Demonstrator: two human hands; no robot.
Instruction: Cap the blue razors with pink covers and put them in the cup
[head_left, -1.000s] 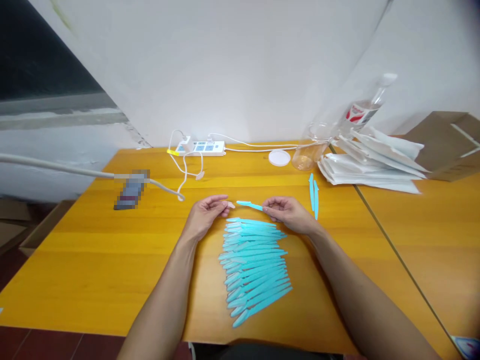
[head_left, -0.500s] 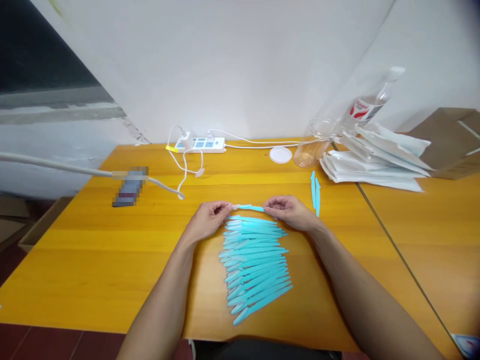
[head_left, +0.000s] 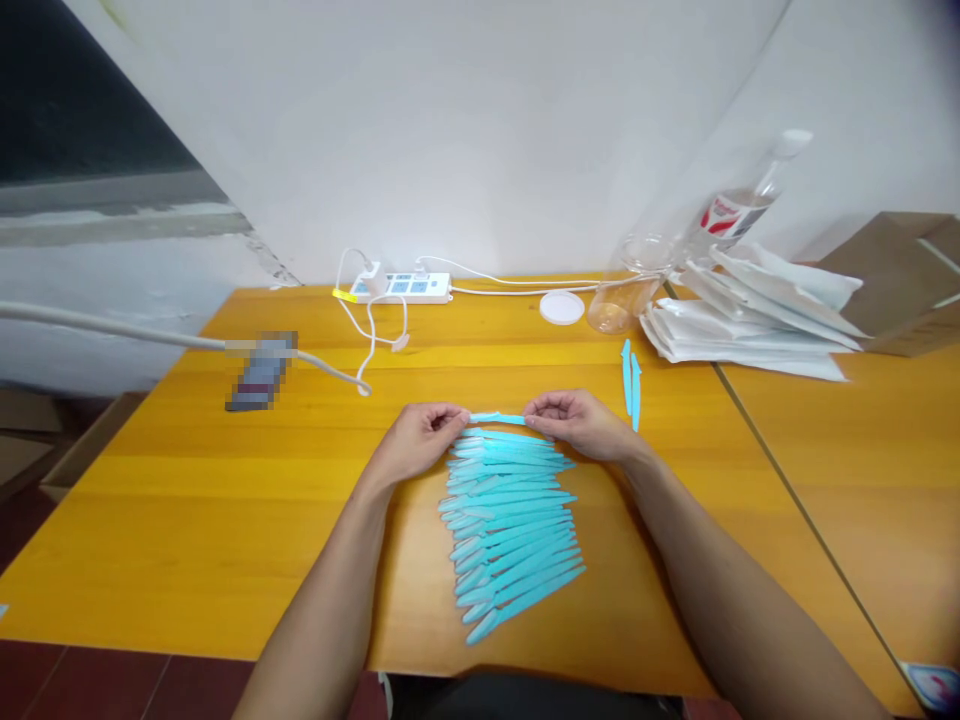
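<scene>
My left hand (head_left: pixel 429 435) pinches the left, blade end of a turquoise eyebrow razor (head_left: pixel 498 417), and its fingertips hide that tip. The handle's right end is held by my closed right hand (head_left: pixel 568 420), so the razor lies level between the two. Just below, a stack of similar turquoise razors (head_left: pixel 517 520) is laid side by side on the table, with pale translucent covers toward the left. Two more turquoise razors (head_left: pixel 631 388) lie apart, beyond my right hand.
At the back of the wooden table (head_left: pixel 187 520) are a white power strip (head_left: pixel 420 288) with cables, a round white lid (head_left: pixel 562 307), a clear jar (head_left: pixel 616 300) and a bottle (head_left: pixel 739 212). White packets (head_left: pixel 750 320) and a cardboard box (head_left: pixel 892 285) stand right; a phone (head_left: pixel 262 372) lies left.
The pale translucent cover that showed at my left fingertips is now hidden, and my hands are slightly closer together on the razor. The laid-out razors have not moved.
</scene>
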